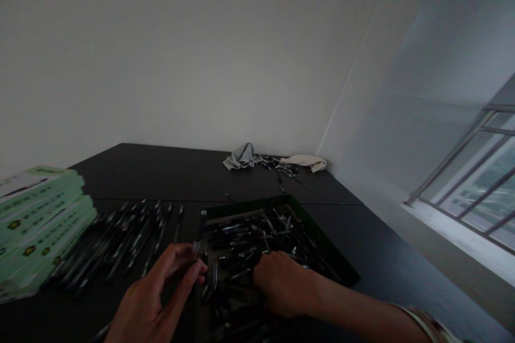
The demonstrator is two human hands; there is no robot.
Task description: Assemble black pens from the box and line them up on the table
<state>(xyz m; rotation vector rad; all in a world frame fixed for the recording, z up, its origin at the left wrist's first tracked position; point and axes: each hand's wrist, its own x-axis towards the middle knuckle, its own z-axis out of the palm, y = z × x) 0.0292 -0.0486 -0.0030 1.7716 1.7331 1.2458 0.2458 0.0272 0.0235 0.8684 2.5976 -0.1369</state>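
My left hand (161, 292) pinches a dark pen (202, 221) between thumb and fingers at the left rim of a shallow box (330, 257). The pen points away from me, with a pale, clear-looking part near my fingertips. Inside the box, many loose dark pens (245, 225) with shiny ends lie crosswise over one another. My right hand (284, 284) reaches in from the right, fingers curled down among these pens. Its fingertips are hidden, so what they hold cannot be made out. Left of the box, a row of pens (129, 236) lies roughly side by side on the dark table.
Light green printed cartons (44, 225) are stacked at the left. Toward the back of the table (173, 171) lie a grey cloth (241, 157), a small pile of pens (284, 167) and a cream cloth (308, 161). A barred window (475, 182) is on the right.
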